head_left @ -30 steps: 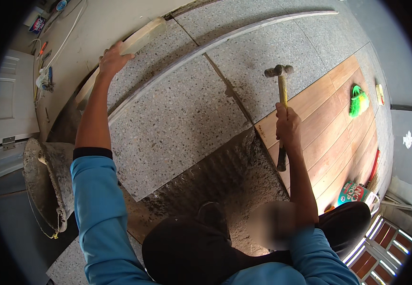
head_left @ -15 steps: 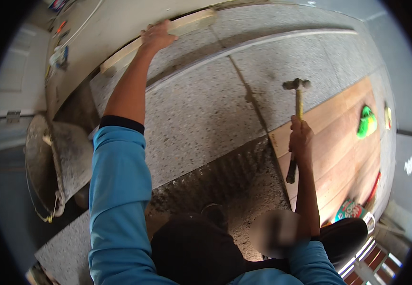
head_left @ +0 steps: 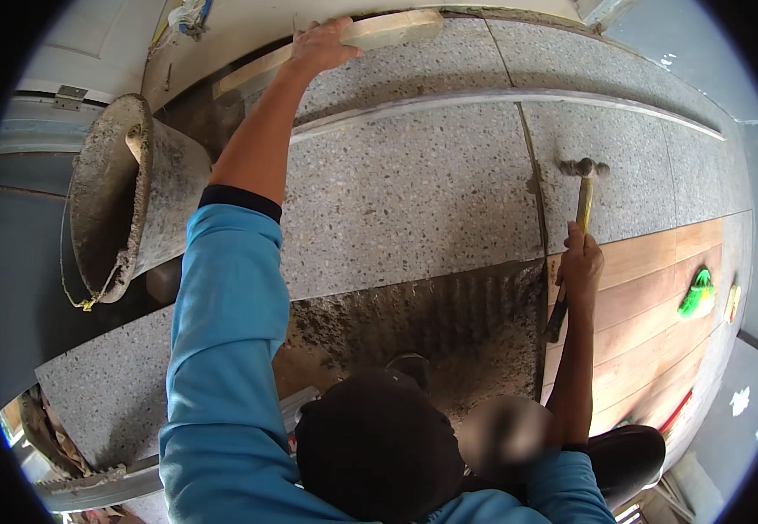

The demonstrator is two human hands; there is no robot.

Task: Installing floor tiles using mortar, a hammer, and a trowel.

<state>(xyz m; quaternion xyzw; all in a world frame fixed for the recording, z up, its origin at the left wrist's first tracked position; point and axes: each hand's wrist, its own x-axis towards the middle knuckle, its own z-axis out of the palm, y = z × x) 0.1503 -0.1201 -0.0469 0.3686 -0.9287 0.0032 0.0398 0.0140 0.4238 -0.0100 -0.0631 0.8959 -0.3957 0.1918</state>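
My left hand [head_left: 322, 47] reaches to the far edge of the floor and is closed over a pale wooden batten [head_left: 396, 30]. The batten lies along the foot of the wall, across the far row of speckled grey tiles [head_left: 414, 188]. In my right hand [head_left: 581, 266] is a ball-peen hammer [head_left: 585, 203] with a yellow and black handle. Its metal head points away from me, over the tiles right of a dark joint. A long, thin straightedge [head_left: 431, 102] stretches over the tiles between the batten and the hammer.
A mortar-crusted bucket [head_left: 169, 183] lies tipped at the left, a stick in its mouth. Ridged dark mortar [head_left: 422, 314] covers the bed before my knees. Wood-look boards [head_left: 632, 323] are at the right, with a green item [head_left: 699, 293] on them. A metal bar [head_left: 108, 491] sits lower left.
The view has shifted, and the floor now appears farther right. The batten's right end, formerly near the tile joint, now lies left of it. Both hands keep their holds.
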